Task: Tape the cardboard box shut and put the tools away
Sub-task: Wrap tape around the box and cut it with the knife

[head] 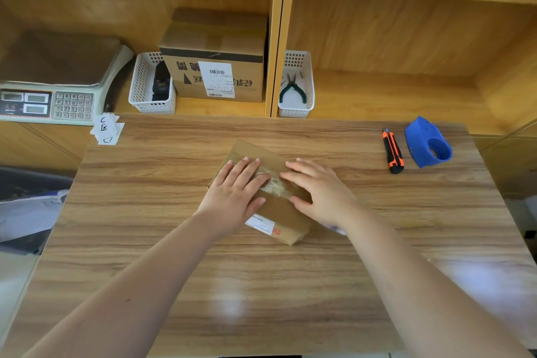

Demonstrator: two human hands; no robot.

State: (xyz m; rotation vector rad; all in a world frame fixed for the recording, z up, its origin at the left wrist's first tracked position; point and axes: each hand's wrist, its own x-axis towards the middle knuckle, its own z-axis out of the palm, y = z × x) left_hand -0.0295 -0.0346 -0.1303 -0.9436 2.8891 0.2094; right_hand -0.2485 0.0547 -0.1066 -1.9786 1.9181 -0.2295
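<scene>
A small flat cardboard box [280, 213] lies at an angle in the middle of the wooden table [261, 285], with a strip of clear tape [273, 184] across its top. My left hand [235, 195] and my right hand [319, 189] both press flat on the box, fingers spread, on either side of the tape. Neither hand grips anything. An orange and black utility knife [393, 151] and a blue tape dispenser [428, 142] lie at the table's far right, well apart from my hands.
Behind the table, a shelf holds a white basket [296, 109] with green-handled pliers [292, 87], a second white basket [145, 87] with a dark device, a larger labelled carton [215, 58] and a weighing scale [55, 78]. Paper slips [107, 129] sit at the far left corner.
</scene>
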